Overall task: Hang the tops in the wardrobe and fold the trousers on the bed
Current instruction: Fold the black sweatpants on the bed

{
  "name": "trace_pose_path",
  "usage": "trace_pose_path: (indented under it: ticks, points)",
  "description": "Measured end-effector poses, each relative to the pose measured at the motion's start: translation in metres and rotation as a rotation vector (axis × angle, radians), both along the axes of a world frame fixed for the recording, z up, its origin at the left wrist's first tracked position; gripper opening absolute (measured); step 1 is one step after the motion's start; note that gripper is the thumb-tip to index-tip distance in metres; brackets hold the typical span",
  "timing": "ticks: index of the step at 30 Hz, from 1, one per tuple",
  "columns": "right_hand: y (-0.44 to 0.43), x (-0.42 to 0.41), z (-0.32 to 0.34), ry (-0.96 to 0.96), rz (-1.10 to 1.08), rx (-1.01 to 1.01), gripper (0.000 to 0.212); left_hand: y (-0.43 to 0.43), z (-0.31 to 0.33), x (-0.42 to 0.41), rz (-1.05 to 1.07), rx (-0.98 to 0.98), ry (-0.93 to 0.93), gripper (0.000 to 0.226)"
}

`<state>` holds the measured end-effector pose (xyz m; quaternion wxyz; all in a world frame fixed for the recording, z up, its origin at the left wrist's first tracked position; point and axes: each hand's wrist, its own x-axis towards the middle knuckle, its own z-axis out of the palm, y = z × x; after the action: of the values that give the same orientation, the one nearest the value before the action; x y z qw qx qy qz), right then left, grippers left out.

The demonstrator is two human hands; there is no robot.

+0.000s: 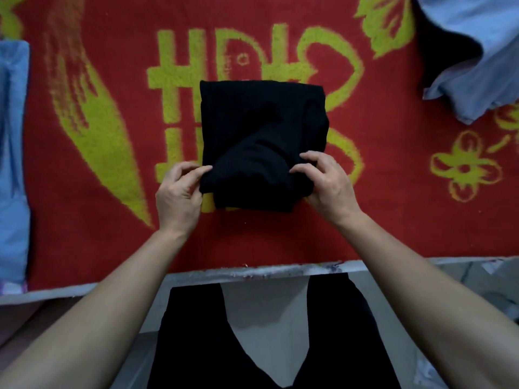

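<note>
In the middle of the bed, on a red blanket (393, 197) patterned with yellow-green characters and flowers, lie the black trousers (261, 127), folded into a compact, roughly square bundle. Their near edge sits between the two hands. The left hand (178, 192) is at the bundle's near left corner, thumb and fingertips pinching the cloth there, the rest of the hand resting on the blanket just beside it. The right hand (327, 183) is at the near right corner, its fingers curled over the top layer and gripping the fabric, the thumb pressed against the upper surface. The far half of the bundle lies flat and well clear of both hands.

The trousers are plain black, with a faint ribbed texture. The far and left edges are straight; the right edge bulges slightly. A rounded fold of cloth rises across the near half, running diagonally from the right hand toward the centre, so the top layer is not yet smooth.

A light blue garment (12, 164) lies along the left edge of the blanket, and another pale blue one (477, 60) is crumpled at the far right corner, both well apart from the trousers.
</note>
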<state>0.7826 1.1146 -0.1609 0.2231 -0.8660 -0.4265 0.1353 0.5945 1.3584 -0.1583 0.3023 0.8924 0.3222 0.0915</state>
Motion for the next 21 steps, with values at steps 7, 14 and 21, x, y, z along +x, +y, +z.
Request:
trace_pose_path:
  ticks: [7, 14, 21]
  points:
    - [-0.003, -0.002, 0.001, 0.035, 0.024, -0.127, 0.054, 0.001, 0.006, 0.012, -0.015, 0.029, 0.227, 0.044]
    - [0.049, -0.012, 0.002, 0.049, -0.331, -0.04, 0.047, -0.021, 0.002, 0.073, -0.094, 0.187, 0.163, 0.042]
    - [0.046, -0.027, -0.059, 0.135, -0.217, -0.445, 0.075, -0.023, -0.058, 0.051, -0.283, 0.173, 0.442, 0.066]
